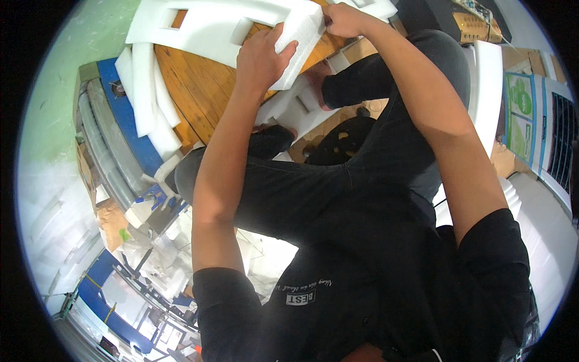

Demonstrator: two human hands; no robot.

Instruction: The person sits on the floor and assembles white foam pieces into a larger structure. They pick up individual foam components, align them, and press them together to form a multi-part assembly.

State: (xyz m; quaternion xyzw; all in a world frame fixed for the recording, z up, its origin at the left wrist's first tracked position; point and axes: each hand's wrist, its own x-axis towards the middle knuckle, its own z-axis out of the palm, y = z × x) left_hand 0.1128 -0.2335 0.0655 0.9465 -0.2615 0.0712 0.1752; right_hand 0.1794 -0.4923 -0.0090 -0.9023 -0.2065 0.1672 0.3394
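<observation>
A white foam block stands tilted at the near edge of a wooden tabletop. My left hand holds its left side, with the thumb lying on the face toward me. At the block's upper right end, my right hand is closed with its fingertips against the edge. Exactly how those fingertips grip is hard to make out. Behind the block lies a larger white foam sheet with rectangular cutouts. Whether the block and the sheet are joined cannot be seen.
White foam strips hang over the table's left side, beside a blue surface. Under the table, between my legs, are a bare foot and a foam piece. A box with green print stands at the right.
</observation>
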